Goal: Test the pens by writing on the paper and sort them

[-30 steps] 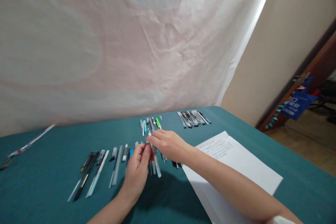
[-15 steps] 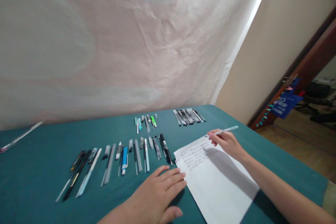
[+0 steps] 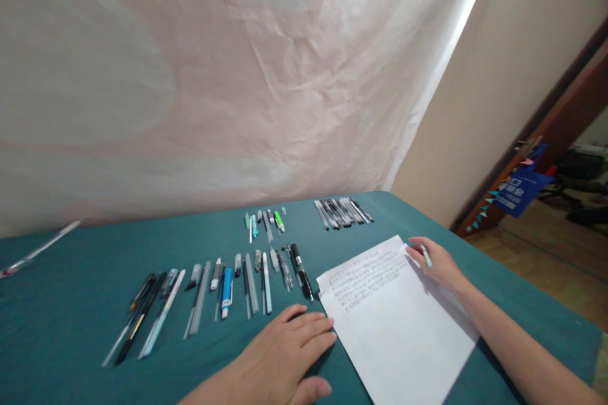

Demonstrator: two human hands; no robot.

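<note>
Several lines of handwriting fill the upper part of a white sheet of paper on the green tablecloth. My right hand is at the sheet's upper right edge, its fingers closed round a pale pen that points up. The pen's lower part is hidden by the hand. Flat on the table at the sheet's left edge lies my left hand, fingers stretched out and fingertips at the paper, holding nothing. Just beyond it rests a black pen.
Disassembled pens, caps and barrels lie in a row to the left, among them a blue pen. Behind are a small group with a green piece and a bundle of refills. A pale curtain hangs at the back.
My right hand has moved right along the paper's top, from the written lines to the corner. The pen has swung from slanting right to upright. My left hand stays put.
</note>
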